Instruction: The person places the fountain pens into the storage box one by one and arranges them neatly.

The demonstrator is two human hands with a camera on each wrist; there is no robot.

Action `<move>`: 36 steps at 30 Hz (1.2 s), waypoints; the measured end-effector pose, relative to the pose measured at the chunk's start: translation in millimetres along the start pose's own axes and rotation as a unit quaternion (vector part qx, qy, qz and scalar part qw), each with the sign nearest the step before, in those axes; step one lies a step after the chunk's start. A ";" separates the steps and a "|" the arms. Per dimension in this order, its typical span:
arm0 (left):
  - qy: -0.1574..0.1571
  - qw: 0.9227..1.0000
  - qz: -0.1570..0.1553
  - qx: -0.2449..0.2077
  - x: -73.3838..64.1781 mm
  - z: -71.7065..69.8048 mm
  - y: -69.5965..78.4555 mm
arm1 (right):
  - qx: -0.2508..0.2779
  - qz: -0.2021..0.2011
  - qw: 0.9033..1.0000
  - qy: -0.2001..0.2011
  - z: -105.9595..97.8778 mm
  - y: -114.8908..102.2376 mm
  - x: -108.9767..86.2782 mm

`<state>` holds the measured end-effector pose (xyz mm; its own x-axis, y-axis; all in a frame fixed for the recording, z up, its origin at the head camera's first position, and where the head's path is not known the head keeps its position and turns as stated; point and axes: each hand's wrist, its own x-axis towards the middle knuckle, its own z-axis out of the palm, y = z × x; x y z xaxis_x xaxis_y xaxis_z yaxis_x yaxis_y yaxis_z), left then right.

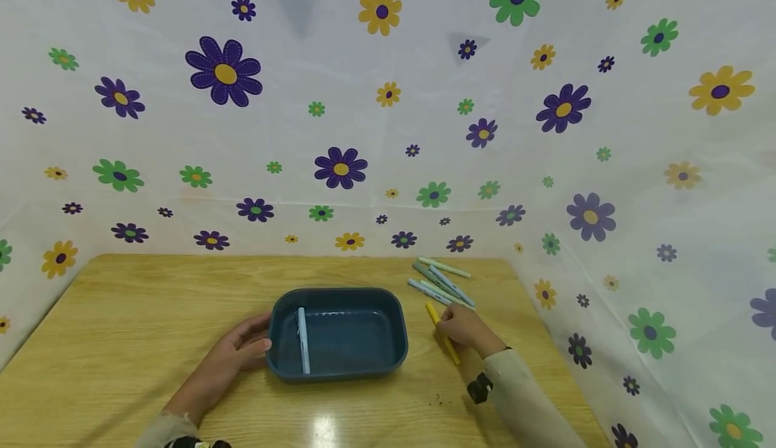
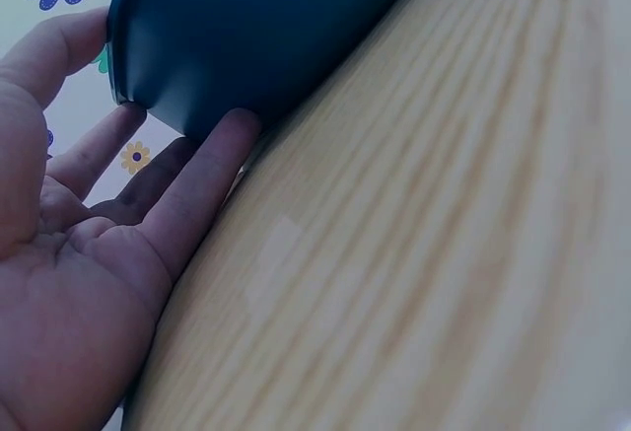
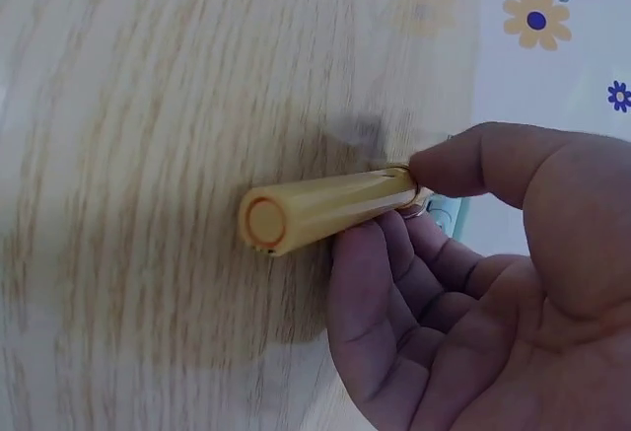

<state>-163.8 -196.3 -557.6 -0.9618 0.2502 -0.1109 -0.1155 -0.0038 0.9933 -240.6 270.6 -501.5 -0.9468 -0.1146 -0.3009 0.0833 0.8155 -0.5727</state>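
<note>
A dark blue rectangular tray (image 1: 354,375) sits on the wooden table, with one light blue pen (image 1: 304,341) lying inside near its left wall. My left hand (image 1: 233,348) rests against the tray's left end, its fairly straight fingertips touching the outer wall; the left wrist view shows the thumb at the rim. To the right of the tray, my right hand (image 1: 465,329) pinches a yellow pen (image 3: 330,209) between thumb and fingers. In the right wrist view the pen's round end points toward the camera, while its far end is partly hidden behind the fingers.
Beyond the right hand lies a loose group of pens: a pale green pen (image 1: 444,267), a grey-green pen (image 1: 426,272), a blue pen (image 1: 451,286) and others. Small dark specks (image 1: 438,399) dot the tabletop. A flower-patterned white sheet (image 1: 388,124) hangs behind and at the sides.
</note>
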 end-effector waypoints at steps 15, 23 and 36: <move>0.003 1.000 0.000 0.001 2.9 -1.0 -3.7 | 0.043 0.007 0.999 -0.017 -1.8 -9.8 -3.8; -0.007 1.000 0.013 0.003 1.9 -1.0 -2.7 | 0.036 0.004 0.999 -0.007 -2.1 -5.0 9.0; -0.003 1.000 -0.010 0.001 1.7 -0.5 0.8 | 0.016 0.050 0.999 -0.006 0.7 -22.3 7.4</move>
<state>-165.6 -196.3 -557.0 -0.9578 0.2562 -0.1305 -0.1342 0.0033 0.9910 -249.3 251.2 -491.5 -0.9290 -0.0402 -0.3678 0.1880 0.8048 -0.5629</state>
